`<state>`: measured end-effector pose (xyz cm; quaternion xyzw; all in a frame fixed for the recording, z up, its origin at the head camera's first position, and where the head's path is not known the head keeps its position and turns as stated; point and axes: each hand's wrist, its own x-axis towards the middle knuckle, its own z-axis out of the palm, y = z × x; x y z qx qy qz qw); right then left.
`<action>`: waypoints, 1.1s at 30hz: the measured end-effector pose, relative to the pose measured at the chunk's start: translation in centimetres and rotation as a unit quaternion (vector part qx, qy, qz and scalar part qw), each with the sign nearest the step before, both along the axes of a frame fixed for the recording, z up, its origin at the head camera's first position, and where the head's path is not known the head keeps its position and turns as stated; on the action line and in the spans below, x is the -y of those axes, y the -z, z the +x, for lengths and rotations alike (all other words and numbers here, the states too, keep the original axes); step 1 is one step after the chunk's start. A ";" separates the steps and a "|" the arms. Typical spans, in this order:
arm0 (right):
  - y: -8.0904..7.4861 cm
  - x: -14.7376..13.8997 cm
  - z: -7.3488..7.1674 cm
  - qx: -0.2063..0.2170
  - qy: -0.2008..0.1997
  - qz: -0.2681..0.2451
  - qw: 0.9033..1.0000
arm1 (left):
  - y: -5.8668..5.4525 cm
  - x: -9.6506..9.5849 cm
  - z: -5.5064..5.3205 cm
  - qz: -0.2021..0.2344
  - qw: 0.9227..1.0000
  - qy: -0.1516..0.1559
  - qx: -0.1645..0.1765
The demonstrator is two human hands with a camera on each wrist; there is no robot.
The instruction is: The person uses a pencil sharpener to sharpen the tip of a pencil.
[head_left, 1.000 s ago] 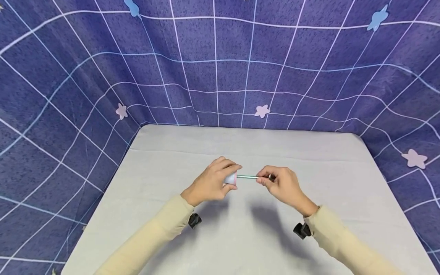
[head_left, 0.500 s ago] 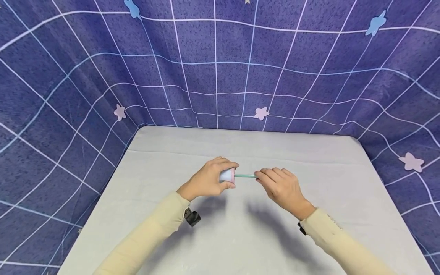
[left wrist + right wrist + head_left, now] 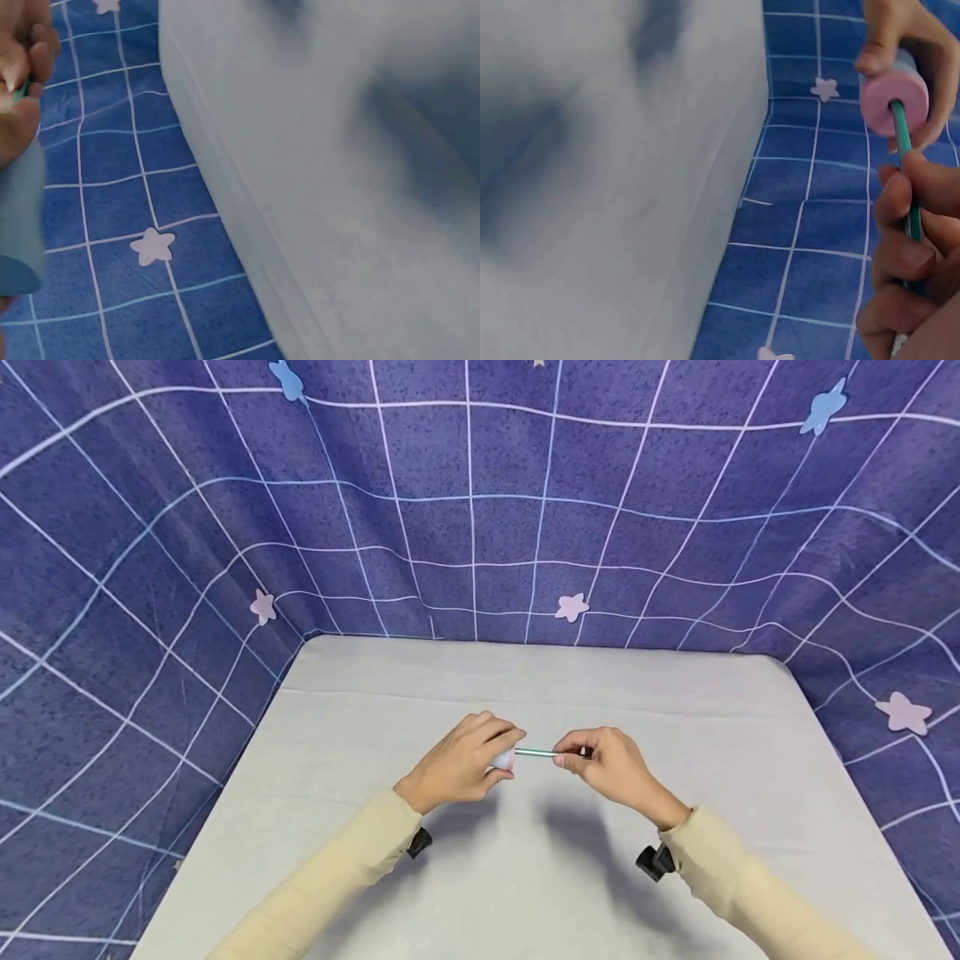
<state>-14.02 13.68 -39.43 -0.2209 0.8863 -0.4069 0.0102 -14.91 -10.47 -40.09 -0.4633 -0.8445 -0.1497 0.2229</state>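
My left hand [image 3: 459, 762] holds a light blue pencil sharpener [image 3: 504, 759] on its side, thumb below and fingers above. Its pink end [image 3: 875, 107] faces right and has a round hole, as the right wrist view shows. A green pencil [image 3: 535, 752] runs level into that hole; its tip is hidden inside. My right hand [image 3: 617, 767] pinches the pencil between thumb and fingers, a short way from the sharpener. The pencil's dark rear part lies within the curled fingers. In the left wrist view the smooth blue body [image 3: 19, 217] shows at the left edge.
Both hands are above a table with a white cloth [image 3: 375, 693], casting shadows on it. A blue-purple curtain [image 3: 420, 527] with grid lines and stars hangs behind and at both sides. A small black camera [image 3: 655, 862] sits at the right wrist.
My right hand rolled over so its back faced up half a second ago, and now has rolled back, still at the pencil. My left hand keeps the sharpener in nearly the same place.
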 end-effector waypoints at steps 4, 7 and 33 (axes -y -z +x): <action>-0.3 -0.5 -0.7 0.086 -0.022 -0.020 0.996 | 0.4 -0.1 -0.2 -0.016 0.994 0.002 -0.106; -0.5 -0.8 -1.1 0.100 -0.038 -0.021 0.994 | 0.4 -0.1 -0.4 -0.029 0.987 -0.009 -0.156; -0.9 -6.0 -2.1 0.177 -0.101 -0.030 0.978 | 1.0 3.2 -0.9 0.011 0.971 -0.056 -0.230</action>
